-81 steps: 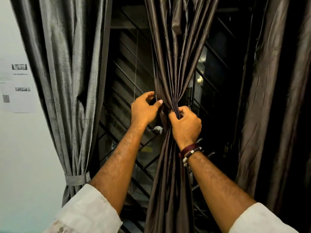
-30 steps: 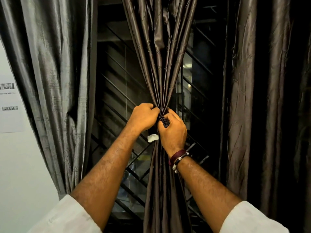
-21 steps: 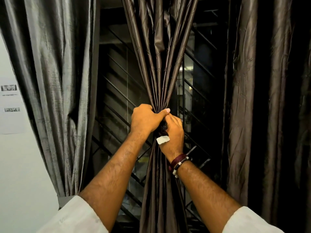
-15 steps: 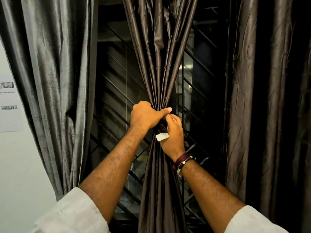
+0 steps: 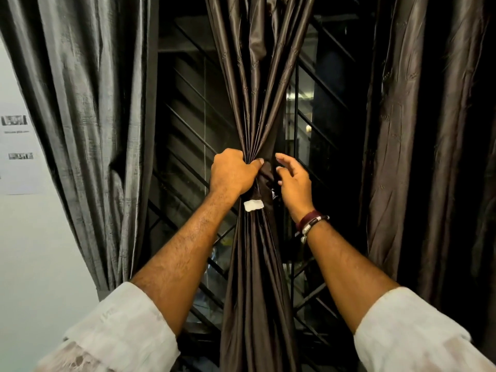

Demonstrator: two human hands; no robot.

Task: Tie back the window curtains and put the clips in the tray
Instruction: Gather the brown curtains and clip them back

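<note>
Left hand (image 5: pixel 233 171): fist clenched round the gathered waist of the middle curtain (image 5: pixel 257 103), frame centre.
Right hand (image 5: pixel 294 181): at 3 o'clock of the gather, fingers loosely spread, holding nothing.
White tag (image 5: pixel 253 205): on the fabric at 6 o'clock of the fist.
Surroundings: grey curtain (image 5: pixel 88 108) at 9 o'clock, dark curtain (image 5: pixel 429 130) at 3 o'clock; window grille (image 5: pixel 188 135) behind, partly blocked by the gather.

Middle curtain (image 5: pixel 257 103) is hanging directly ahead, gathered at the left hand (image 5: pixel 232 171), which is gripping the bunch from its left. Right hand (image 5: pixel 294 181) is sitting just right of the bunch, fingers apart from the fabric. Small tag (image 5: pixel 253 205) is lying on the curtain just below the left hand, between both wrists. Window grille (image 5: pixel 188 135) is standing behind. Left curtain (image 5: pixel 86 116) is hanging well left of the left hand; right curtain (image 5: pixel 418 143) well right of the right hand. Paper sheet (image 5: pixel 18 157) is sitting on the wall (image 5: pixel 35 251) far left.
</note>
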